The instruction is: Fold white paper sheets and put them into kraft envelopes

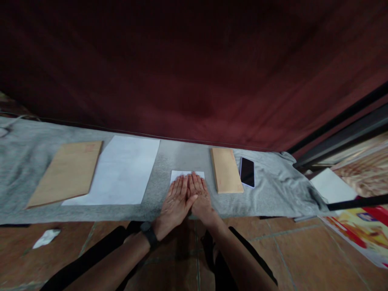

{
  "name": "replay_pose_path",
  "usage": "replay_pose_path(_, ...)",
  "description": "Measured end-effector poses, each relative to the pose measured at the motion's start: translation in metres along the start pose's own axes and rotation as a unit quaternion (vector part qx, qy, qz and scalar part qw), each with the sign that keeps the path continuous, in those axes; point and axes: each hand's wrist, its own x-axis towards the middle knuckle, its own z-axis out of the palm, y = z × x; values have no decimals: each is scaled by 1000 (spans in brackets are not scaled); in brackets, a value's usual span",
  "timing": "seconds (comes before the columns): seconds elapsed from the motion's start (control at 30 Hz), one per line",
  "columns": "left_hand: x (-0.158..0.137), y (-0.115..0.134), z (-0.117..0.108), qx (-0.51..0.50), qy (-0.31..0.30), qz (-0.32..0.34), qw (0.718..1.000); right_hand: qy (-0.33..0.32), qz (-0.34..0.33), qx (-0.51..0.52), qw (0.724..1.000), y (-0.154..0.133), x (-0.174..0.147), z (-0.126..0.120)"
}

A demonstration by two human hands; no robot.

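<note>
Both palms press flat on a small white piece of paper (178, 173), which is mostly hidden beneath them. My left hand (177, 200), with a dark watch on its wrist, lies with fingers stretched forward, its thumb crossing over toward the other hand. Alongside and touching it, my right hand (200, 198) also rests flat with straight fingers. To the left, large white paper sheets (130, 169) lie partly under a stack of brown envelopes (69, 173). A second, narrower stack of brown envelopes (227, 169) sits to the right of my hands.
A phone (247, 171) with a dark screen lies beside the narrow stack. Grey cloth (269, 186) covers the long low surface, and a dark red curtain (194, 81) hangs behind it. Crumpled white paper (46, 237) is on the tiled floor. A colourful printed bag (363, 230) stands at far right.
</note>
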Motion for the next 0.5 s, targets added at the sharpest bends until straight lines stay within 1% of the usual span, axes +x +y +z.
replay_pose_path(0.1,-2,-9,-4,27,0,4,1000,17,34,-3,999,2,1,-1)
replay_pose_path(0.3,-7,-23,-12,59,3,2,998,42,72,2,997,11,-1,-4)
replay_pose_path(0.5,-6,-36,-18,89,-33,-14,995,44,102,-4,994,17,-5,-3)
